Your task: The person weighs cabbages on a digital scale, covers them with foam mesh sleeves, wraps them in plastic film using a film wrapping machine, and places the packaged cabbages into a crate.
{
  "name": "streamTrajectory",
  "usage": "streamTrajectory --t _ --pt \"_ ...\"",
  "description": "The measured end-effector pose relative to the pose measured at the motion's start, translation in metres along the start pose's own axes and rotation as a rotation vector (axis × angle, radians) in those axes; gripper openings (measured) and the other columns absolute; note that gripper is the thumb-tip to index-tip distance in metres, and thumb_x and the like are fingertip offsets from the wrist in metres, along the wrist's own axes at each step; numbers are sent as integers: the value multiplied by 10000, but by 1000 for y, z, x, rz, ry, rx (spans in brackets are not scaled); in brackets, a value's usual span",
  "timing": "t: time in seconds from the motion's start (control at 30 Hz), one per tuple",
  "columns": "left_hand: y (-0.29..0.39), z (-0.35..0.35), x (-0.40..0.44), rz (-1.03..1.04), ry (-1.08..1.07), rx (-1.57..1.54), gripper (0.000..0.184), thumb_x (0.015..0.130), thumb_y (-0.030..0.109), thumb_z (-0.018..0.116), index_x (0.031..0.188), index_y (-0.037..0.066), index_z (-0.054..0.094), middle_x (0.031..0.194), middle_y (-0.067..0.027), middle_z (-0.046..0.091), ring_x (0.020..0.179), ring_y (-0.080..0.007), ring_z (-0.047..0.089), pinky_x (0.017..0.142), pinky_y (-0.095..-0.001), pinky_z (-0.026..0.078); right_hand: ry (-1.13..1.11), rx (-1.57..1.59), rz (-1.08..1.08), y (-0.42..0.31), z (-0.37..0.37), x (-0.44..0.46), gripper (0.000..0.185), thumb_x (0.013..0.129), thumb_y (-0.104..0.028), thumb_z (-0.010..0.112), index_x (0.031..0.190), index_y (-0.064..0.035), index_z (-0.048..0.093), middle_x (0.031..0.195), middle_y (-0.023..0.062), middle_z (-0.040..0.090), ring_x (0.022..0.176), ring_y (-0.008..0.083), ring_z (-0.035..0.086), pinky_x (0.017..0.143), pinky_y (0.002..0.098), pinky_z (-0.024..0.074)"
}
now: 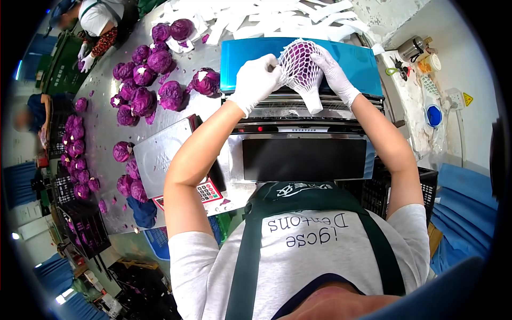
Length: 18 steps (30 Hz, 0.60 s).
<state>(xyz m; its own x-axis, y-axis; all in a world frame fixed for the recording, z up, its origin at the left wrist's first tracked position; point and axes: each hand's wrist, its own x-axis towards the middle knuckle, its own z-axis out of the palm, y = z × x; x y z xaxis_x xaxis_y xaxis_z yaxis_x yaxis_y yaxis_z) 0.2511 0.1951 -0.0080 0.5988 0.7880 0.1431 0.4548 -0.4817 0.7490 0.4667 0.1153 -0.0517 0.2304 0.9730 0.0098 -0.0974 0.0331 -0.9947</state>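
Observation:
A red cabbage (pixel 302 57) sits inside a white foam net sleeve (pixel 309 89), whose gathered end hangs down toward me. I hold it up over the front part of a blue-topped machine (pixel 245 52). My left hand (pixel 258 81), in a white glove, is closed with its fingers pinching the sleeve's left side. The gloved palm and fingers of my right hand (pixel 334 73) press along the cabbage's right side, gripping it through the net. Some fingertips are hidden by the net and the cabbage.
Several bare red cabbages (pixel 143 100) lie on the metal table (pixel 184 128) at left, near a scale (pixel 162 154) with a keypad. White foam sleeves (pixel 256 18) are heaped behind the machine. Scissors (pixel 396 68) lie at right. Co-workers (pixel 101 21) stand across the table.

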Motion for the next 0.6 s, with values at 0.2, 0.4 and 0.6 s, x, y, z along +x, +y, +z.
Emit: streamTrajectory --t 0.2,0.4,0.6 --pt "-16 -39 19 -133 197 -492 145 898 150 606 897 8 635 720 -51 663 589 -100 592 593 -227 481 10 -27 -14 -6 3 -2 605 920 -359 622 1377 -23 415 1304 79 527 1226 153 460 1072 288 321" --pt "-84 -89 52 -620 513 -1194 459 923 249 597 1249 -40 453 1175 -221 571 1083 -325 585 938 -446 482 14 8 -15 -4 3 -2 611 918 -350 626 1376 -9 410 1308 88 521 1230 155 456 1076 290 322" --pt "-59 -15 14 -428 -213 -917 416 949 295 547 1271 33 528 1243 -118 585 1080 -197 590 915 -345 474 36 6 2 -1 3 0 644 904 -356 644 1381 -1 398 1300 98 525 1225 159 461 1068 291 334"
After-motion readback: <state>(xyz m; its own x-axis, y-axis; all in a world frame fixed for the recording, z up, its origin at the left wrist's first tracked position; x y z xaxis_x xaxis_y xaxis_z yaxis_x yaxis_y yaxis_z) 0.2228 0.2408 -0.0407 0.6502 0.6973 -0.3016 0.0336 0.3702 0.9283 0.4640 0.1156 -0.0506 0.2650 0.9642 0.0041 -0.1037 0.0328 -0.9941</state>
